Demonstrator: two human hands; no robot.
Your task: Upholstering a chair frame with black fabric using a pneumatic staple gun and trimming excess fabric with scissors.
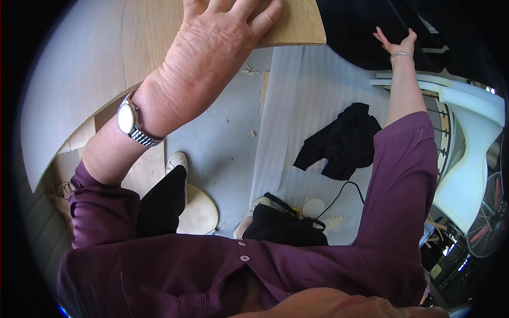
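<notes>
My left hand (220, 34) lies on the wood-grain tabletop (143, 37), its fingers spread and their tips cut off by the upper edge of the view. A metal watch (129, 119) is on that wrist. Off to the far right, my right hand (396, 45) is stretched out with its fingers apart, in front of a large black surface (355, 32). Whether it touches this surface I cannot tell. Nothing shows in its grasp. A thin bracelet (401, 54) circles the right wrist.
A black cloth (344, 140) lies crumpled on white sheeting (286, 106) below the right forearm, near a dark cable (339, 193). White curved panels (466, 153) and a fan (486, 222) stand at right. A round pale seat (199, 212) is by my foot.
</notes>
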